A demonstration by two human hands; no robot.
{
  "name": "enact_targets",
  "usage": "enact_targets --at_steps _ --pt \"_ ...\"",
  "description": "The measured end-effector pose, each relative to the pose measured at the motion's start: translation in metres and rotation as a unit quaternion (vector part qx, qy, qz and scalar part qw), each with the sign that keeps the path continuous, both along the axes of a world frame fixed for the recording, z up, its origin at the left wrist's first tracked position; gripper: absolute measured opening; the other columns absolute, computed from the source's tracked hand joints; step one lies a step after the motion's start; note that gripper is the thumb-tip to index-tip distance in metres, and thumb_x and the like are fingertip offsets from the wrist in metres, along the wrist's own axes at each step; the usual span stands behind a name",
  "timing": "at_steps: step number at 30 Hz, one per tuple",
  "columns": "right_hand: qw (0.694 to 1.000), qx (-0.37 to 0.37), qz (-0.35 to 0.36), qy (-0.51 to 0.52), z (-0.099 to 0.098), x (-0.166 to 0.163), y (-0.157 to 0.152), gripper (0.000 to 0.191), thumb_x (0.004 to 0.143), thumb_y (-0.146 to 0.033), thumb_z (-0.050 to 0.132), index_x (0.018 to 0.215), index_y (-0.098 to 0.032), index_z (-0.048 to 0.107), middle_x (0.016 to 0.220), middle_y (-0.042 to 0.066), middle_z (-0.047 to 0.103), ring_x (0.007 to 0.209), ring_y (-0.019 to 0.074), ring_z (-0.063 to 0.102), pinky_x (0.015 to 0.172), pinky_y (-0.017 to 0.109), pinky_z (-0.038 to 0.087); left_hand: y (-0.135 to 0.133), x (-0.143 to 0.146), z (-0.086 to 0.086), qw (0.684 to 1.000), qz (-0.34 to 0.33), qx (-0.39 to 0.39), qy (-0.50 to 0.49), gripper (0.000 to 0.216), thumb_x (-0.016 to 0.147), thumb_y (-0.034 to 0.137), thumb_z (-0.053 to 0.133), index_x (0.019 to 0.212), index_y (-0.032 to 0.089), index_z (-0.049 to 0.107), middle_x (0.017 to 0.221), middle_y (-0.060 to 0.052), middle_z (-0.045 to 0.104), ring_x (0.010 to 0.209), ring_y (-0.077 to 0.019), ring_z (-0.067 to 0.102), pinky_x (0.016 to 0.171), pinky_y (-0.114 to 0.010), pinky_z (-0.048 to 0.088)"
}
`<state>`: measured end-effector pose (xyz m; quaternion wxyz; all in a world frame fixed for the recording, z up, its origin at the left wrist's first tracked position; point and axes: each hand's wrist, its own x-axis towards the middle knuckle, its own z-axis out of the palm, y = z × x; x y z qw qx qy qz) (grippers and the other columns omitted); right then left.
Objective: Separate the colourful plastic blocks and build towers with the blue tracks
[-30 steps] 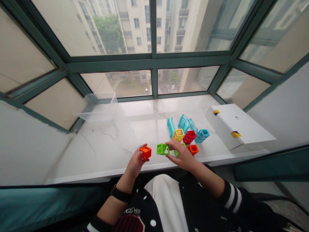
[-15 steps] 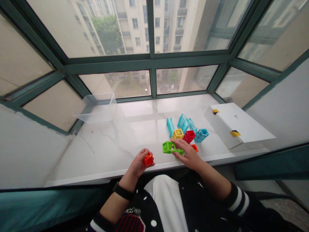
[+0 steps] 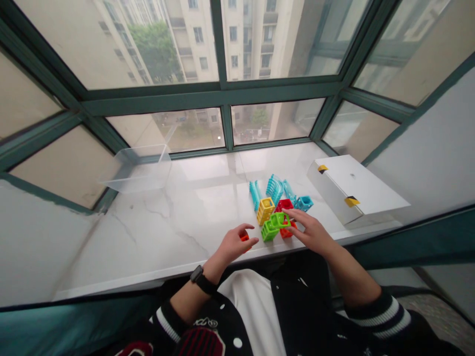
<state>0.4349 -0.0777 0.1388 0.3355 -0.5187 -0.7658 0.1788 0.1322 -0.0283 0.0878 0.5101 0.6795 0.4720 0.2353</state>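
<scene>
My left hand (image 3: 233, 244) is curled round a small orange hollow cube (image 3: 244, 238), mostly hidden by the fingers, near the front edge of the marble sill (image 3: 178, 212). My right hand (image 3: 310, 230) pinches a green hollow cube (image 3: 280, 219) that rests on a second green cube (image 3: 267, 231). Behind them stands a stack of yellow cubes (image 3: 265, 209), with a red cube (image 3: 285, 204) and a blue cube (image 3: 304, 202) beside it. An orange-red cube (image 3: 286, 231) lies partly under my right fingers.
Turquoise ribbed curved pieces (image 3: 274, 186) lie behind the cubes. A white flat box (image 3: 352, 190) with yellow tabs sits at the right. A clear plastic tub (image 3: 139, 168) stands at the far left by the window frame (image 3: 222, 91).
My right hand has carried the green cube rightward and lifted it onto the second green cube. My left hand has shifted right with the orange cube, fingers closing over it.
</scene>
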Motion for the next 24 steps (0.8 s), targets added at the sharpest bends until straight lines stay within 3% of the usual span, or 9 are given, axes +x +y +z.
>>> enact_targets --at_steps 2,5,14,24 --pt "1.000 -0.012 0.004 -0.013 -0.001 0.001 0.001 0.053 0.099 -0.028 0.060 0.151 -0.033 0.055 0.144 0.008 0.065 0.135 0.0297 0.060 0.116 0.052 0.049 0.003 0.011 0.002 0.992 -0.021 0.105 0.064 0.058 0.079 0.051 0.081 0.131 0.028 0.069 0.083 0.000 0.068 0.073 -0.0175 0.063 0.073 -0.031 0.051" --pt "0.999 -0.026 0.008 -0.030 -0.005 0.001 0.003 0.053 0.100 -0.029 0.059 0.152 -0.033 0.054 0.145 0.008 0.064 0.135 0.0294 0.059 0.116 0.052 0.049 0.008 0.027 -0.001 0.978 -0.045 0.176 0.100 0.064 0.077 0.051 0.084 0.135 0.028 0.067 0.099 -0.003 0.073 0.085 -0.0206 0.067 0.081 -0.033 0.052" --pt "0.996 -0.040 0.035 -0.079 -0.005 -0.003 0.013 0.054 0.099 -0.028 0.059 0.152 -0.032 0.054 0.142 0.010 0.064 0.131 0.0295 0.062 0.112 0.051 0.052 0.014 0.050 -0.017 0.965 -0.056 0.210 0.151 0.042 0.078 0.045 0.084 0.114 0.025 0.074 0.110 -0.005 0.073 0.095 -0.0229 0.070 0.081 -0.032 0.054" --pt "0.995 -0.069 0.040 -0.054 -0.012 -0.006 0.019 0.056 0.095 -0.022 0.059 0.150 -0.031 0.054 0.143 0.009 0.064 0.132 0.0275 0.062 0.114 0.049 0.051 0.015 0.055 -0.026 0.960 -0.060 0.226 0.152 0.035 0.081 0.039 0.081 0.111 0.024 0.072 0.111 -0.006 0.074 0.098 -0.0236 0.069 0.086 -0.033 0.053"
